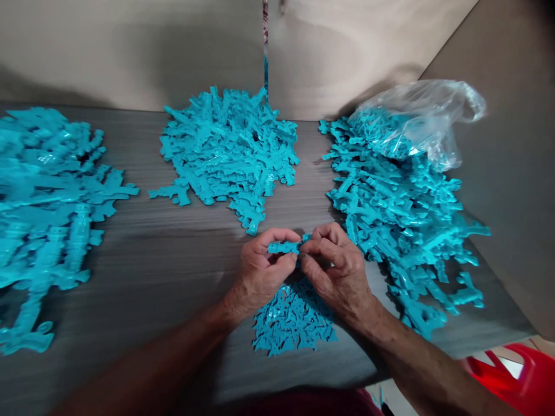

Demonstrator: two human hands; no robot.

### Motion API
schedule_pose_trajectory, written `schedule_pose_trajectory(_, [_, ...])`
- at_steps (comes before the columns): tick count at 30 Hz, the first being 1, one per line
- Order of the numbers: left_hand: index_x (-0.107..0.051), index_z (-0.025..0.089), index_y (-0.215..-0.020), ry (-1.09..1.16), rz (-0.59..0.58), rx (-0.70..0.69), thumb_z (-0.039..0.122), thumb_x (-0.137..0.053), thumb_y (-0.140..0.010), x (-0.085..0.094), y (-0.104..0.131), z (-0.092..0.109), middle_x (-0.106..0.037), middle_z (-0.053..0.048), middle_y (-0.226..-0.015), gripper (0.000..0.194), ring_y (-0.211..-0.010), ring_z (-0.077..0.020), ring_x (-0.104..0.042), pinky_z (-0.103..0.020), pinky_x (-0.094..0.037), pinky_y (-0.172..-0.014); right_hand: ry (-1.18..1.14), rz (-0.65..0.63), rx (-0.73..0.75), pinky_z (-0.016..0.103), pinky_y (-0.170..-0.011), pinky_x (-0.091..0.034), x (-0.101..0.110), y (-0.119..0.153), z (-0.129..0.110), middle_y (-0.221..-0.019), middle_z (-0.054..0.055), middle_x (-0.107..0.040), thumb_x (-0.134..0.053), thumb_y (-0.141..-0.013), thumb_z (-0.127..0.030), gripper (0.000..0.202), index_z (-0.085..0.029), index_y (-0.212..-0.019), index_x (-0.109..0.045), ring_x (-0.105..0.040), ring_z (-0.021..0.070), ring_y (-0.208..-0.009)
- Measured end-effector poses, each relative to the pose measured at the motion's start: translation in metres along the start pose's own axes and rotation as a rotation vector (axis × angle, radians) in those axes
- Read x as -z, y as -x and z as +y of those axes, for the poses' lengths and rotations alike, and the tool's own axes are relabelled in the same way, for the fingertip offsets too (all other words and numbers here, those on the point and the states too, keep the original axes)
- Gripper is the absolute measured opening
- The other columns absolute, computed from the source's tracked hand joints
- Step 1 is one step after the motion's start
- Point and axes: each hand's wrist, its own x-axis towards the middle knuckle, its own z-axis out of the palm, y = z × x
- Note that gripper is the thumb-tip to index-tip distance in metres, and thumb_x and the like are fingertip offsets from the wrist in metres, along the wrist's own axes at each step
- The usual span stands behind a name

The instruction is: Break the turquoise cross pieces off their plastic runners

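Observation:
A small turquoise plastic piece (284,248) is held level between my two hands, above the front middle of the table. My left hand (264,268) pinches its left part between thumb and fingers. The fingertips of my right hand (340,266) close on its right end and partly cover it. Just below my hands lies a heap of tiny turquoise scraps (292,323) on the tabletop. What exactly the right fingertips grip is partly hidden.
Large heaps of turquoise plastic pieces lie at the left (52,190), the back middle (229,144) and the right (399,202). On the right heap rests a clear plastic bag (437,115). The grey table (165,277) meets a pale wall behind. A red plastic object (520,375) stands lower right.

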Motion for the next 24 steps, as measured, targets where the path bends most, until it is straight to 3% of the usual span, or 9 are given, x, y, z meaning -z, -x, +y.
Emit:
schedule_pose_trajectory(3, [-0.068,0.016,-0.088,-0.039,0.019,-0.017,0.009,-0.057,-0.069,-0.001,0.001,0.0,-0.069,0.003,-0.078,0.023,-0.042,-0.0019,-0.04,-0.016,-0.036,-0.042,0.009,-0.002,-0.014,0.03,-0.067,-0.044,-0.001,0.0,0.0,-0.082,0.001,-0.05,-0.061,-0.081,-0.009,0.013,-0.022,-0.077,-0.063,-0.054,0.016,-0.079])
schedule_pose_trajectory(8, [-0.068,0.017,-0.091,-0.072,0.058,-0.055,0.007,-0.057,-0.07,-0.005,0.005,0.0,-0.072,0.0,-0.088,0.026,-0.051,-0.0051,-0.053,-0.016,-0.044,-0.048,0.006,0.134,-0.109,0.03,-0.068,-0.043,-0.004,0.002,-0.003,-0.085,0.001,-0.051,-0.063,-0.071,-0.01,0.016,-0.022,-0.077,-0.053,-0.053,0.017,-0.082])
schedule_pose_trajectory(12, [-0.07,0.018,-0.091,-0.093,0.065,-0.071,0.005,-0.055,-0.069,-0.006,0.006,-0.001,-0.073,0.0,-0.088,0.029,-0.062,-0.0089,-0.061,-0.017,-0.047,-0.053,-0.069,0.095,-0.256,0.028,-0.062,-0.042,-0.008,0.006,-0.002,-0.082,-0.002,-0.055,-0.062,-0.07,-0.013,0.019,-0.023,-0.081,-0.049,-0.049,0.0133,-0.068])
schedule_pose_trajectory(18, [-0.069,0.017,-0.091,-0.035,0.086,-0.045,0.007,-0.057,-0.069,-0.01,0.004,-0.005,-0.074,-0.001,-0.088,0.027,-0.064,-0.0101,-0.064,-0.018,-0.05,-0.055,-0.265,0.063,-0.369,0.027,-0.061,-0.044,-0.015,0.006,0.009,-0.078,-0.003,-0.056,-0.064,-0.07,-0.017,0.018,-0.022,-0.081,-0.051,-0.051,0.0125,-0.065])
schedule_pose_trajectory(22, [-0.066,0.017,-0.101,-0.035,0.129,-0.028,0.01,-0.059,-0.073,-0.001,-0.004,-0.001,-0.075,-0.002,-0.09,0.03,-0.072,-0.0131,-0.068,-0.021,-0.054,-0.063,-0.237,0.07,-0.369,0.026,-0.057,-0.043,-0.011,0.001,0.014,-0.071,-0.005,-0.052,-0.066,-0.074,-0.022,0.016,-0.022,-0.085,-0.055,-0.048,0.0114,-0.06])
schedule_pose_trajectory(24, [-0.065,0.017,-0.105,-0.085,0.225,-0.047,0.013,-0.064,-0.074,0.012,-0.014,0.002,-0.075,-0.003,-0.093,0.032,-0.071,-0.0135,-0.068,-0.023,-0.055,-0.063,-0.162,0.116,-0.332,0.027,-0.06,-0.043,-0.007,-0.003,0.014,-0.072,-0.004,-0.054,-0.065,-0.075,-0.021,0.014,-0.021,-0.086,-0.057,-0.049,0.0119,-0.062])
